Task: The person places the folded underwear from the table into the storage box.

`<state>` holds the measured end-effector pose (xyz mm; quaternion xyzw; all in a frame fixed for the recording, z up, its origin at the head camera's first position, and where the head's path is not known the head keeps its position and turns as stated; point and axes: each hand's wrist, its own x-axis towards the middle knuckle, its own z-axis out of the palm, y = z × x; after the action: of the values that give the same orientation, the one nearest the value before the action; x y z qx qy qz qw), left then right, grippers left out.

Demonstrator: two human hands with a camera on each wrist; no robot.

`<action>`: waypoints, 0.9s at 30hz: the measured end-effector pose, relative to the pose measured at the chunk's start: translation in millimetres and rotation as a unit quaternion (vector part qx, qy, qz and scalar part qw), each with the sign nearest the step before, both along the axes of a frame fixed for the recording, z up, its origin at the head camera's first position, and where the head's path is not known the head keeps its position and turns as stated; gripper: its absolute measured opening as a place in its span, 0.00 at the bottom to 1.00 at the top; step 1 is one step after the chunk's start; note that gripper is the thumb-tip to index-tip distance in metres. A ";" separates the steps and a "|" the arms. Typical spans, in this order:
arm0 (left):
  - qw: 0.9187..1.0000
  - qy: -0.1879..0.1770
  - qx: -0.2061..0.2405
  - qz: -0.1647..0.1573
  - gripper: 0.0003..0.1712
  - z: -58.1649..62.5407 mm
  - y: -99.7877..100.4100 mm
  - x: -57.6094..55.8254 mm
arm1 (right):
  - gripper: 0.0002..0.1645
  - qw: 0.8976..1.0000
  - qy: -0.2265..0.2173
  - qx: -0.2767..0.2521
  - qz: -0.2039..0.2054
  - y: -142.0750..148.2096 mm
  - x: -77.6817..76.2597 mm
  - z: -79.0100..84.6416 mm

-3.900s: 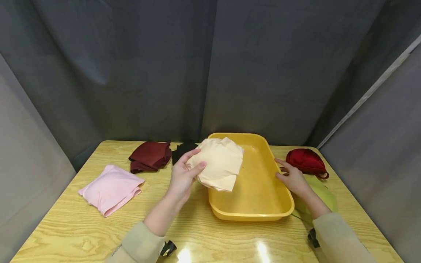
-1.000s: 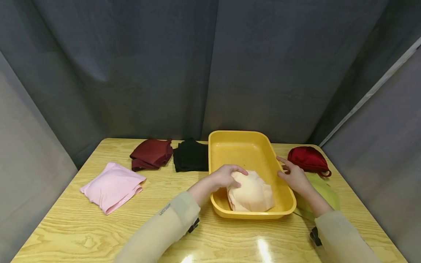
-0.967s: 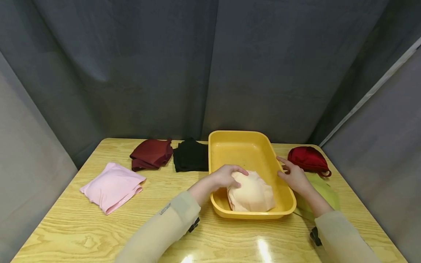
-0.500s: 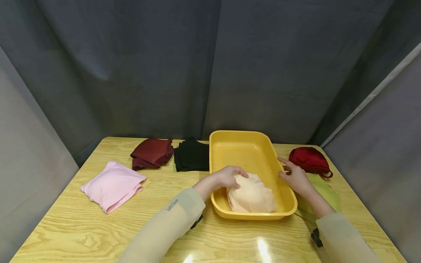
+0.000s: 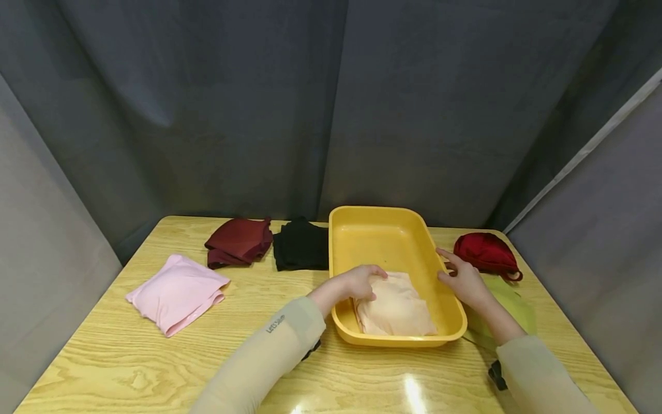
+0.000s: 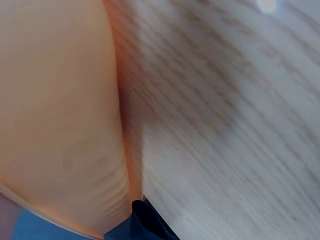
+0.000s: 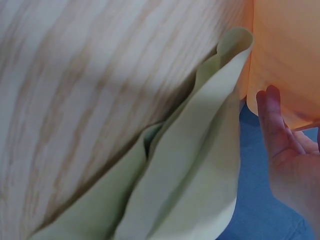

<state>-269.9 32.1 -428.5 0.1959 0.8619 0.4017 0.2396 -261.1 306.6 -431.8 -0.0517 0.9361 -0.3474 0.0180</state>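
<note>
In the head view a cream, padded folded bra [image 5: 395, 307] lies in the near end of a yellow plastic basin [image 5: 383, 214]. My left hand [image 5: 357, 283] reaches over the basin's left rim, thumb and index finger gripping the bra's upper left edge. My right hand [image 5: 465, 283] is at the right rim, index finger and thumb touching it. In the right wrist view the fingers [image 7: 272, 120] lie straight against the basin's outer wall. A yellow-green cloth [image 5: 504, 310] lies partly beneath my right forearm. Only the basin's side and wooden table show in the left wrist view.
A pink folded garment [image 5: 178, 296], a maroon one [image 5: 239, 242] and a black one [image 5: 301, 244] lie left of the basin. A red satin bra [image 5: 486, 253] sits at the right edge of the wooden table [image 5: 119, 368]. Grey curtains [image 5: 233, 103] stand around it.
My left hand has carried the cream bra from above the basin's left side down into its near end. Since then the bra has flattened a little. My right hand stays at the rim.
</note>
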 end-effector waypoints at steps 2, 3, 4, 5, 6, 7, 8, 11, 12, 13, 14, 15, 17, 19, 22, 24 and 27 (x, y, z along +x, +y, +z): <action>1.000 -0.001 0.012 0.006 0.33 1.1 0.5 0.2 | 0.37 1.000 0.001 0.004 0.000 -0.2 -0.3 0.0; 1.000 -0.001 0.015 0.011 0.35 1.8 0.7 0.3 | 0.37 1.000 0.001 0.005 0.000 -0.5 -0.4 0.3; 1.000 0.000 0.017 0.017 0.36 2.9 0.9 0.7 | 0.37 1.000 0.004 0.008 0.000 -0.5 -0.7 0.2; 1.000 0.002 0.019 0.023 0.37 4.3 1.0 0.9 | 0.36 1.000 0.005 0.010 0.001 -0.6 -0.8 0.3; 0.999 0.006 0.017 0.030 0.38 5.8 0.9 1.5 | 0.36 1.000 0.006 0.012 0.001 -0.7 -0.9 0.4; 0.999 0.011 0.011 0.035 0.38 7.7 0.6 2.2 | 0.36 1.000 0.006 0.012 0.001 -0.7 -1.0 0.5; 0.999 0.018 0.006 0.041 0.38 9.7 0.1 2.5 | 0.36 1.000 0.006 0.013 0.002 -0.6 -1.0 0.4; 0.998 0.030 0.006 0.048 0.35 16.0 -2.5 3.5 | 0.36 1.000 0.008 0.014 0.002 0.3 -1.4 -0.3; 0.998 0.032 0.010 0.049 0.34 18.5 -3.7 3.8 | 0.36 1.000 0.009 0.014 0.002 0.7 -1.6 -0.5; 0.998 0.033 0.016 0.049 0.33 20.5 -5.3 4.0 | 0.36 1.000 0.011 0.015 0.002 0.7 -1.9 -1.2; 0.998 0.036 0.023 0.048 0.32 21.9 -6.8 3.7 | 0.36 1.000 0.012 0.016 0.003 0.4 -2.1 -1.5; 0.998 0.038 0.029 0.046 0.31 23.8 -8.4 4.0 | 0.36 1.000 0.013 0.016 0.003 0.1 -2.2 -1.8; 0.998 0.042 0.037 0.039 0.29 28.4 -10.9 5.3 | 0.36 1.000 0.015 0.019 0.004 0.0 -2.0 -1.4; 0.997 0.053 0.039 0.031 0.28 33.5 -13.6 7.2 | 0.36 1.000 0.015 0.021 0.006 -0.6 -1.9 -0.7; 0.997 0.070 0.037 0.018 0.27 41.1 -17.1 10.3 | 0.36 1.000 0.017 0.023 0.006 -1.3 -1.4 0.7; 0.996 0.083 0.031 0.011 0.26 46.0 -19.2 13.0 | 0.36 1.000 0.017 0.025 0.005 -1.5 -0.9 1.0; 0.995 0.099 0.032 0.001 0.26 51.4 -22.7 17.3 | 0.36 1.000 0.017 0.025 0.002 -1.0 -0.1 0.8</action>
<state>-252.7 9.5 -377.1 0.2417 0.8682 0.4082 0.1458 -261.2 305.6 -431.0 -0.0591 0.9446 -0.3230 0.0037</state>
